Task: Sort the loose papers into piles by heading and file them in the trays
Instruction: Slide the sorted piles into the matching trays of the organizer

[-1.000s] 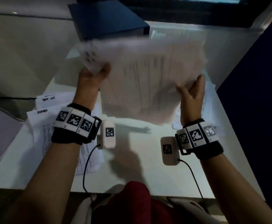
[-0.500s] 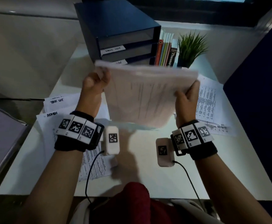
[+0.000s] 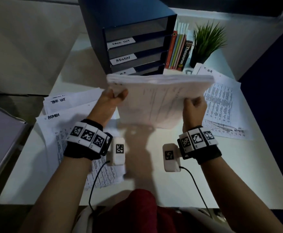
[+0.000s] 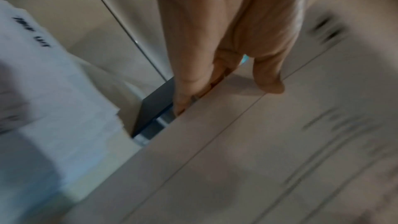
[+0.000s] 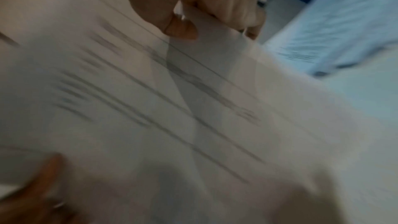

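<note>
Both hands hold a thick stack of white printed papers (image 3: pixel 161 98) on edge above the white desk (image 3: pixel 154 182). My left hand (image 3: pixel 115 96) grips its left edge, my right hand (image 3: pixel 193 105) its right edge. The left wrist view shows the left hand (image 4: pixel 228 81) with thumb and fingers pinching the stack (image 4: pixel 258 159); the right wrist view shows the right hand (image 5: pixel 215 19) doing the same on the stack (image 5: pixel 172 108). Behind stands a dark blue tray unit (image 3: pixel 134 36) with slots labelled TASK LIST, ADMIN and H.R.
At the left lie a pile headed TASK LIST (image 3: pixel 65 101) and one headed ADMIN (image 3: pixel 53 132). A third, marked H.R. (image 3: pixel 221 101), lies on the right. Books (image 3: pixel 179 49) and a potted plant (image 3: pixel 204 42) stand right of the trays.
The stack has come down from in front of the trays and plant toward the desk, and its sheets are now squared together. Both hands kept their hold on it.
</note>
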